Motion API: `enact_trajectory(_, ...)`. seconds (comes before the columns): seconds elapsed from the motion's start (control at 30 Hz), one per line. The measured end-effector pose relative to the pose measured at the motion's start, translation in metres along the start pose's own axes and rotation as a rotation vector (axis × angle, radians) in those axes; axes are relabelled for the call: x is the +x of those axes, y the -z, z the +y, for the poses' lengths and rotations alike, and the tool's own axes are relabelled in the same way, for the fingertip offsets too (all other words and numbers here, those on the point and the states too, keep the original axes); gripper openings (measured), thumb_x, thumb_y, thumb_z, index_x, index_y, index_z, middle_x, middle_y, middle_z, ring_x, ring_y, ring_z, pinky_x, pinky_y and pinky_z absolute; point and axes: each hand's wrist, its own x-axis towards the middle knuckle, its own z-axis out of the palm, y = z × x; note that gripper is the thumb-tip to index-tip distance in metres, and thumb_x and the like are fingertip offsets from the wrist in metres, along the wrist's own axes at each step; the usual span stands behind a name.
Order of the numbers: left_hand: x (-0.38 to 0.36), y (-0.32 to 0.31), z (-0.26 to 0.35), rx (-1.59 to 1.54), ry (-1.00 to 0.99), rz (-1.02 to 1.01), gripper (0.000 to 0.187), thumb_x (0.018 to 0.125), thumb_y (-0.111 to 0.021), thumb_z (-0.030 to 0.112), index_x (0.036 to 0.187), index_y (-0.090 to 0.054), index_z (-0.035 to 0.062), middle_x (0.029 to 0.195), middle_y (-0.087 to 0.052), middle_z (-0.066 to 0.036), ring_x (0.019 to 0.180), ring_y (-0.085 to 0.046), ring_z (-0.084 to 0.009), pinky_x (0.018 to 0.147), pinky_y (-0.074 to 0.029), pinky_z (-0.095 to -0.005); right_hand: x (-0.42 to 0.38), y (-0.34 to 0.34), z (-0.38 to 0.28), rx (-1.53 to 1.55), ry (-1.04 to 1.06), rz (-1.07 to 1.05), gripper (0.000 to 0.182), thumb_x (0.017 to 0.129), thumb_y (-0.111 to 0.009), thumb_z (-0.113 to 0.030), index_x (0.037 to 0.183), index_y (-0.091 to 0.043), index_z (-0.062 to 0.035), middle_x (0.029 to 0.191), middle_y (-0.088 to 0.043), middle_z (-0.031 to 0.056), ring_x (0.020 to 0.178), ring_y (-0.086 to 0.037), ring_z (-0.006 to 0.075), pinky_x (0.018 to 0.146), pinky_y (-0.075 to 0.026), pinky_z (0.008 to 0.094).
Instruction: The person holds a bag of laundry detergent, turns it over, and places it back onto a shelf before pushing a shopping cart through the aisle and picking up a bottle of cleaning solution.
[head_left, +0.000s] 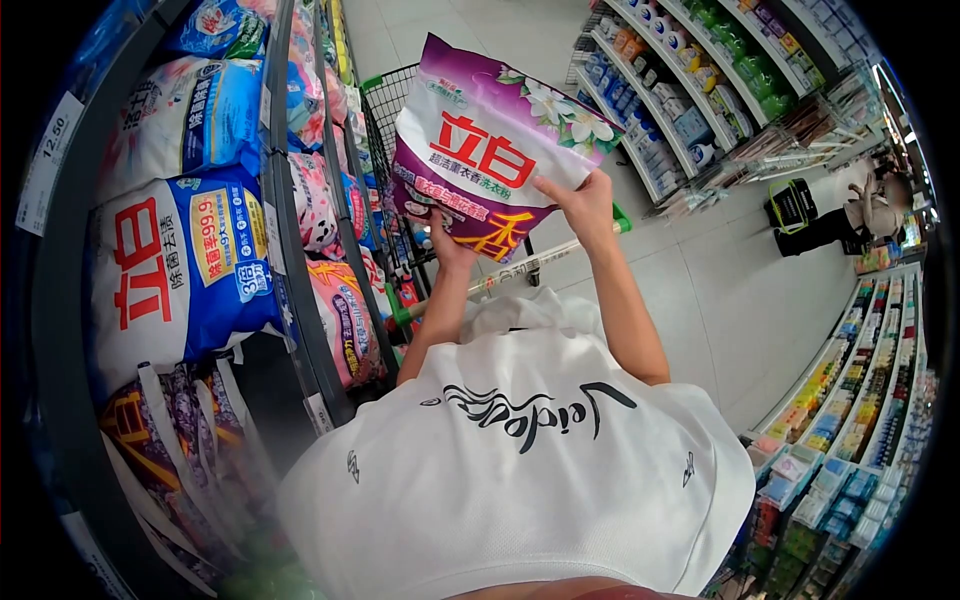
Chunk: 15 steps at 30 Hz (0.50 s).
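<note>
A purple and white bag of laundry powder [480, 150], printed with white flowers and large red characters, is held up in front of me, tilted. My left hand [450, 243] grips its lower left edge, with the fingers partly hidden behind the bag. At the lower right side, my right hand [582, 208] holds it with the thumb on the front face. Beneath and behind the bag stands a shopping cart [392, 100] with a green-trimmed handle [530, 262]; the bag hides much of its basket.
Shelves at left hold large blue and white detergent bags [185, 270] and pink bags [340, 310]. A price tag [48, 160] hangs on the shelf edge. Stocked shelves [690, 90] stand across the tiled aisle [690, 290]. Another person [850, 220] is at far right beside a dark basket [792, 205].
</note>
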Motion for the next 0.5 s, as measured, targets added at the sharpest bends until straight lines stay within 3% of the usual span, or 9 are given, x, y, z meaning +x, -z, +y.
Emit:
enact_trajectory(0.23, 0.002, 0.008, 0.0, 0.108, -0.08, -0.149, 0.069, 0.082, -0.065, 0.047, 0.136, -0.042, 0.0117, 0.138, -0.047, -0.009, 0.124, -0.046, -0.0317, 0.104, -0.037, -0.0509, 0.016, 0.003, 0.011, 0.06, -0.115, 0.177, 0.017, 0.079, -0.074, -0.008, 0.091, -0.069, 0.0027, 0.082, -0.069, 0.0062, 0.069, -0.063, 0.0114, 0.061, -0.049, 0.0255)
enact_trajectory(0.33, 0.002, 0.002, 0.0, 0.086, -0.083, -0.095, 0.068, 0.082, -0.064, 0.048, 0.136, -0.042, 0.0121, 0.138, -0.047, -0.008, 0.124, -0.045, -0.0313, 0.104, -0.037, -0.0505, 0.003, 0.008, 0.0, -0.009, 0.036, 0.102, 0.014, 0.079, -0.073, -0.007, 0.089, -0.069, 0.0015, 0.081, -0.069, 0.0056, 0.067, -0.063, 0.0116, 0.06, -0.049, 0.0247)
enact_trajectory(0.43, -0.001, 0.001, 0.002, 0.057, -0.093, 0.012, 0.068, 0.083, -0.062, 0.05, 0.136, -0.043, 0.0121, 0.137, -0.047, -0.008, 0.125, -0.045, -0.0309, 0.104, -0.037, -0.0499, -0.001, 0.015, -0.008, -0.127, 0.406, -0.443, 0.011, 0.08, -0.072, -0.007, 0.088, -0.07, 0.0007, 0.079, -0.068, 0.0037, 0.067, -0.061, 0.0101, 0.059, -0.047, 0.0239)
enact_trajectory(0.5, -0.001, 0.004, 0.003, 0.06, -0.088, 0.028, 0.067, 0.083, -0.061, 0.05, 0.135, -0.043, 0.0123, 0.137, -0.048, -0.007, 0.124, -0.046, -0.0307, 0.104, -0.037, -0.0494, 0.0, 0.01, 0.004, -0.069, 0.237, -0.164, 0.01, 0.082, -0.07, -0.006, 0.089, -0.07, 0.0017, 0.08, -0.068, 0.0028, 0.069, -0.06, 0.0089, 0.06, -0.047, 0.0236)
